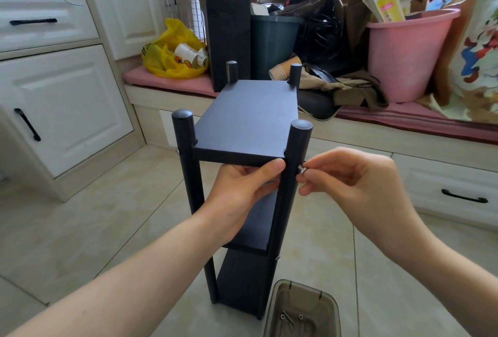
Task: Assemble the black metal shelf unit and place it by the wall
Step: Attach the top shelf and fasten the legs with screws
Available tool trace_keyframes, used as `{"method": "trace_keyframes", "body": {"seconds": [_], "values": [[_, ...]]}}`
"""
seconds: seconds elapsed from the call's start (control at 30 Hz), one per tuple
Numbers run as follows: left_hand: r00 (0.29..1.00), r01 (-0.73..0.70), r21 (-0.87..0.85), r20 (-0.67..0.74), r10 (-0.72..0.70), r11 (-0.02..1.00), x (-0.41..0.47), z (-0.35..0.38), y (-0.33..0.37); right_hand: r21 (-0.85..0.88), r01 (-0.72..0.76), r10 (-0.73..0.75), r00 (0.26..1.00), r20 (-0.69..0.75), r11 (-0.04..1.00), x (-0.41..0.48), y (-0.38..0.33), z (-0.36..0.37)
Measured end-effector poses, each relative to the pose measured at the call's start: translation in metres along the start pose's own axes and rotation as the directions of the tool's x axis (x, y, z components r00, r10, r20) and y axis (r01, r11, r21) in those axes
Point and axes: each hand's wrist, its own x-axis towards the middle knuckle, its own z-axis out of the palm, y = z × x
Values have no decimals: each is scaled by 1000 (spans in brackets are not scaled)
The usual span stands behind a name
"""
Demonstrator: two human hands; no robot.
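Two hands busy: the left hand [242, 193] grips the top front edge of the black shelf unit [250, 121] to steady it, while the right hand [350, 183] pinches a silver screw [301, 169] against the near right post [297, 142], probably lining up the hole. Matte, three-tiered, with capped round posts, it stands upright on the tiled floor [107, 215].
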Motion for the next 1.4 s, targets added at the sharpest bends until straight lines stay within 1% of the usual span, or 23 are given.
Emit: {"method": "trace_keyframes", "body": {"seconds": [0.2, 0.37, 0.57, 0.77, 0.83, 0.9, 0.97, 1.03, 1.07, 1.1, 1.13, 1.17, 1.2, 1.23, 1.27, 1.3, 1.33, 1.4], "values": [[1000, -10, -7, -3, 10, 1000, 0, 2, -2, 88, -63, 64, 998, -6, 994, 3, 4, -1], [1000, -10, 1, -10, 10, 1000, 0, 1, -2, 51, -72, 73, 997, -13, 996, 4, 2, 0], [1000, -6, 13, -22, 6, 1000, 1, 2, -3, 78, -208, 211, 977, -33, 975, 8, 3, -4], [999, 0, 64, -50, 3, 998, 0, 3, -1, 19, -190, 190, 981, -47, 982, 10, 5, -1], [999, 5, 67, -47, -2, 998, -1, 2, -1, 6, -192, 192, 981, -26, 981, 12, 5, -3], [998, 26, 94, -54, -21, 995, -4, 4, 2, 12, -207, 207, 978, 38, 978, 14, 4, -4], [994, 41, 209, -106, -19, 977, -7, 6, 3, 33, -238, 234, 967, 97, 971, 17, 3, -6], [991, -6, 418, -122, 62, 909, -11, 7, 5, 32, -260, 254, 959, 129, 965, 20, 2, -8], [982, -88, 553, -93, 166, 828, -13, 4, 4, 23, -267, 261, 955, 139, 964, 21, 1, -8], [950, -199, 707, -32, 312, 678, -15, 1, 3, 14, -273, 268, 952, 147, 962, 22, 2, -9], [879, -310, 834, 69, 471, 456, -17, -2, 3, 9, -280, 275, 949, 154, 960, 22, 2, -9], [779, -390, 894, 193, 596, 220, -18, -3, 5, 7, -285, 281, 946, 162, 958, 23, 2, -9], [678, -431, 901, 290, 675, 46, -20, -2, 7, 8, -291, 286, 943, 169, 957, 23, 2, -9], [608, -447, 894, 335, 720, -38, -21, 2, 12, 12, -300, 293, 940, 176, 954, 23, 3, -9], [567, -444, 893, 341, 750, -70, -20, 4, 16, 15, -312, 304, 934, 185, 950, 24, 3, -10], [554, -422, 903, 329, 765, -83, -18, 5, 18, 15, -326, 317, 927, 199, 945, 25, 3, -10], [565, -384, 919, 309, 765, -88, -16, 6, 20, 14, -341, 330, 918, 217, 940, 26, 3, -11], [612, -330, 941, 273, 742, -74, -11, 6, 19, 31, -382, 361, 896, 259, 924, 28, 3, -13]]}}
